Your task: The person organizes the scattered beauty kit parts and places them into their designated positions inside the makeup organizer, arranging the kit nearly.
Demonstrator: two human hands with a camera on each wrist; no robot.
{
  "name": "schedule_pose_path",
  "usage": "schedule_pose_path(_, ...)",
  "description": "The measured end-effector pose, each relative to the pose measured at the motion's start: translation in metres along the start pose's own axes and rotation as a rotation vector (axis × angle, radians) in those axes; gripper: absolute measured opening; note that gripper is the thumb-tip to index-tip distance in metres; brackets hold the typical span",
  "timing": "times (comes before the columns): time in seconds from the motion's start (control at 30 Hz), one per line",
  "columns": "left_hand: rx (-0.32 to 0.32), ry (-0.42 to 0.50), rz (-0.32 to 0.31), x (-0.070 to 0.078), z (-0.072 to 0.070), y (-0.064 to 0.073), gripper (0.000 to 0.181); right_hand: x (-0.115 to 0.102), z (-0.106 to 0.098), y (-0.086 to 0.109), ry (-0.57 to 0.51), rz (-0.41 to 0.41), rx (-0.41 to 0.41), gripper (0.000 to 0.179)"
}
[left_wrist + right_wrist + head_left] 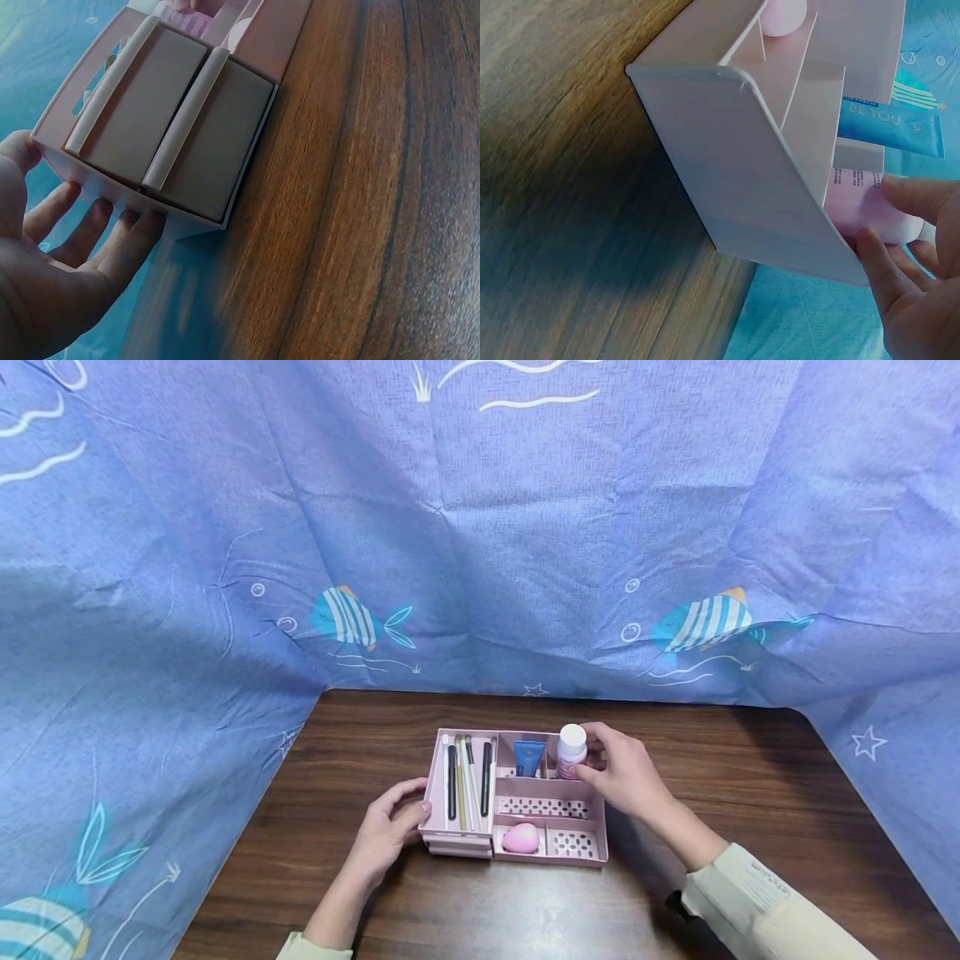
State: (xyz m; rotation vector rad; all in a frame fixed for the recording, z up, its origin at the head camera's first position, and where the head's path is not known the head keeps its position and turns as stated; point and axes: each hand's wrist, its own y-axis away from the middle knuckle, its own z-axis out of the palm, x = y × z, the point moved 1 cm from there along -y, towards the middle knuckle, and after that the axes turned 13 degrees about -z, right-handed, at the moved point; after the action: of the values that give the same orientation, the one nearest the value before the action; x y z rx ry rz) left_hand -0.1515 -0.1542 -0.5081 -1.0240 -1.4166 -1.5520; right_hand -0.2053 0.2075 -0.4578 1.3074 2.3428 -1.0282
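A pink desk organizer point(551, 862) sits on the table. My left hand point(384, 837) touches its left wall, thumb at the upper rim, fingertips against the side in the left wrist view. My right hand point(633, 774) holds a pink bottle with a white cap point(572, 742) upright in the back right compartment, thumb and fingers around it. The bottle's lower end point(847, 202) is hidden behind the side wall in the right wrist view. Beside it a blue tube point(528, 758) stands in the neighbouring compartment. A pink makeup sponge point(521, 837) lies in a front compartment.
Several makeup brushes point(463, 785) lie in the organizer's left tray. Below that tray are two drawers point(142, 105) with pale handles. The dark wooden table point(697, 760) extends around the organizer, and a blue fish-print curtain point(510, 568) hangs behind it.
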Motion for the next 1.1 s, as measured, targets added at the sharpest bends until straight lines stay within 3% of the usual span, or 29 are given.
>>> schedule_pose_path(0.53, -0.011, -0.017, -0.015, 0.002, -0.002, 0.0, 0.043, 0.0, 0.0, 0.01, -0.108, 0.016, 0.124, 0.054)
schedule_pose_path(0.77, -0.004, -0.075, -0.005, 0.006, -0.006, 0.001, 0.04, 0.002, -0.007, 0.012, -0.153, -0.001, 0.101, 0.053)
schedule_pose_path(0.9, -0.023, -0.17, 0.022, 0.011, -0.011, 0.0, 0.041, 0.004, -0.016, 0.016, -0.096, -0.033, 0.095, 0.05)
schedule_pose_path(1.0, -0.017, -0.327, 0.066, 0.017, -0.017, -0.001, 0.04, 0.006, -0.024, 0.02, -0.023, -0.063, 0.093, 0.049)
schedule_pose_path(1.1, 0.025, -0.524, 0.16, 0.026, -0.027, -0.003, 0.037, 0.009, -0.032, 0.026, 0.021, -0.085, 0.091, 0.047)
